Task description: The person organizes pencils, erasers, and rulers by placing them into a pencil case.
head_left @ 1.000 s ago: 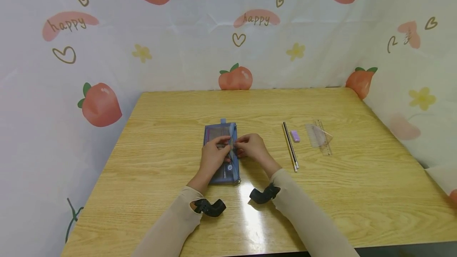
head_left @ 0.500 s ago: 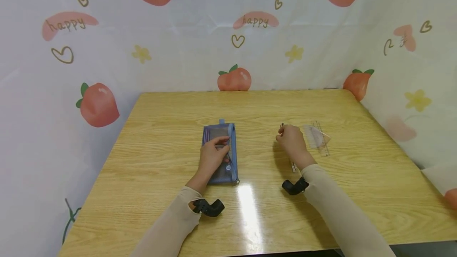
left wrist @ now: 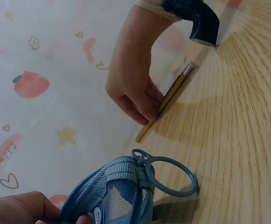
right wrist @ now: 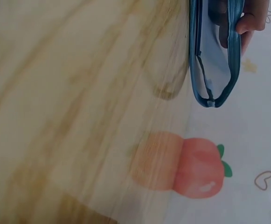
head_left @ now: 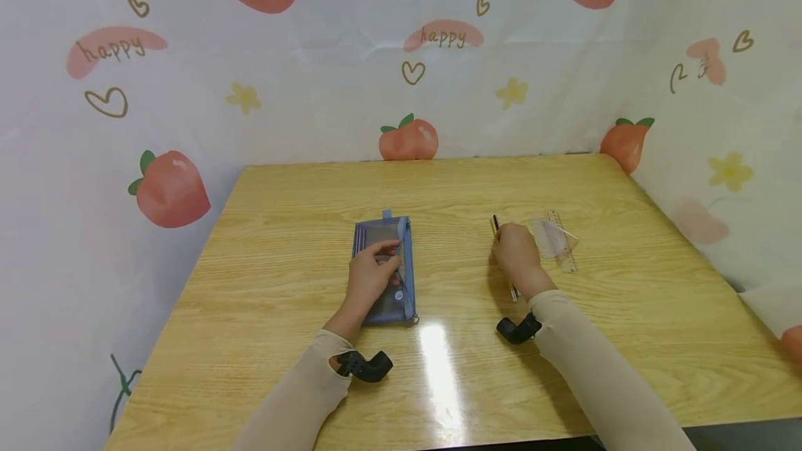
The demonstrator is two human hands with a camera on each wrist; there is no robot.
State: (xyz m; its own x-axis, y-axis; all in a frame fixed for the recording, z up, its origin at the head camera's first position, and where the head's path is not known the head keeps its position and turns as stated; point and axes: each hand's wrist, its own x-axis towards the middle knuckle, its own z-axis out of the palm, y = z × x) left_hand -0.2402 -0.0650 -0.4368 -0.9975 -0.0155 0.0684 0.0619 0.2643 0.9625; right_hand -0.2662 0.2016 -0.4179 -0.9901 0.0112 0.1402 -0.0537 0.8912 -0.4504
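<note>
A blue mesh zip pencil case [head_left: 390, 308] lies on the table with its zipper side toward the right. My left hand [head_left: 371, 273] pinches the opening's edge; the right wrist view shows the pencil case [right wrist: 233, 70] gaping, with fingers of the left hand [right wrist: 254, 18] on its far rim. To the right, my right hand [head_left: 516, 252] grips slim pencils [head_left: 496, 223], whose ends stick out above and below it. In the left wrist view, the fingertips of the right hand [left wrist: 135, 88] close on the pencils [left wrist: 172, 88] low over the table.
Clear rulers and a set square [head_left: 554, 241] lie just right of my right hand. A ring [left wrist: 175, 176] hangs from the pencil case's zipper end. A printed cloth [head_left: 326, 89] encloses the back and sides of the wooden table [head_left: 282, 193].
My right hand has left the pencil case, moved right to the pencils and taken hold of them. The purple eraser is now hidden behind it. My left hand stays on the pencil case.
</note>
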